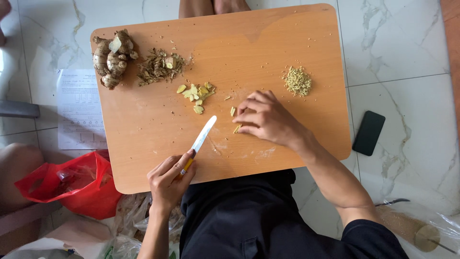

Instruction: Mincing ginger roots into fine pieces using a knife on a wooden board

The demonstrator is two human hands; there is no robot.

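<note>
My left hand (167,180) grips the yellow handle of a small knife (203,135), its white blade pointing up and right over the wooden board (143,144). My right hand (266,117) rests on the board with its fingertips on a thin ginger slice (236,128); another slice (233,111) lies just above. A loose pile of ginger slices (196,92) sits above the blade tip. A heap of minced ginger (297,80) lies to the upper right. A whole ginger root (111,57) and a pile of peelings (159,66) are at the board's upper left.
The board stands over a white marble tile floor. A black phone (368,133) lies on the floor to the right. A red plastic bag (72,184) and clear bags sit at lower left, a sheet of paper (79,110) beside the board. Another person's feet (213,6) show at the top.
</note>
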